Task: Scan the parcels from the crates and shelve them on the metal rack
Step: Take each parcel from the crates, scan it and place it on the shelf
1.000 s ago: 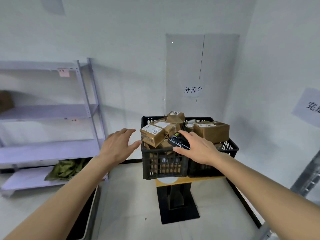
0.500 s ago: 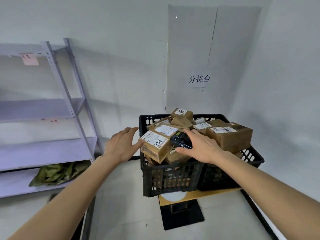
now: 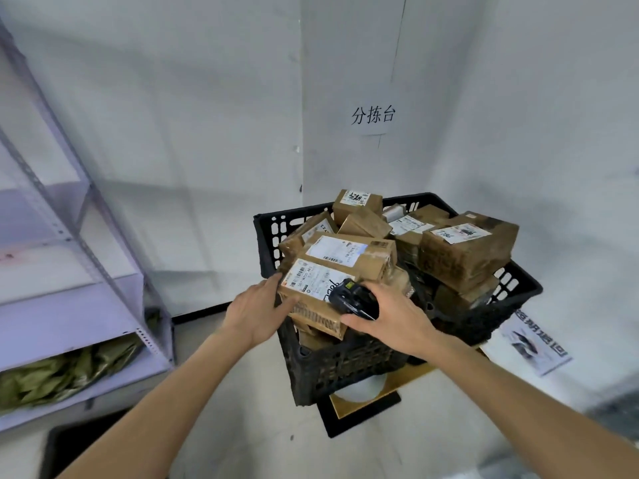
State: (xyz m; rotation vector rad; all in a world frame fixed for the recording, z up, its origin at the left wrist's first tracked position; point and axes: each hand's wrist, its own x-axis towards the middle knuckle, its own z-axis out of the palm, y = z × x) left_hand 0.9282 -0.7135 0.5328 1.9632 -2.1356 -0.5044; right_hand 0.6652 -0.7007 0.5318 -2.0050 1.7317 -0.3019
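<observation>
There were two black crates point(image 3: 349, 369), roughly eight cardboard parcels point(image 3: 349, 252) heaped inside, one handheld scanner point(image 3: 354, 299), and one metal rack point(image 3: 86, 236).

A single head-worn wide-angle view is aimed forward and down into a room corner, close over a black crate point(image 3: 332, 368) of parcels; a metal rack point(image 3: 86, 243) is caught at the left edge. No second view is provided.
</observation>
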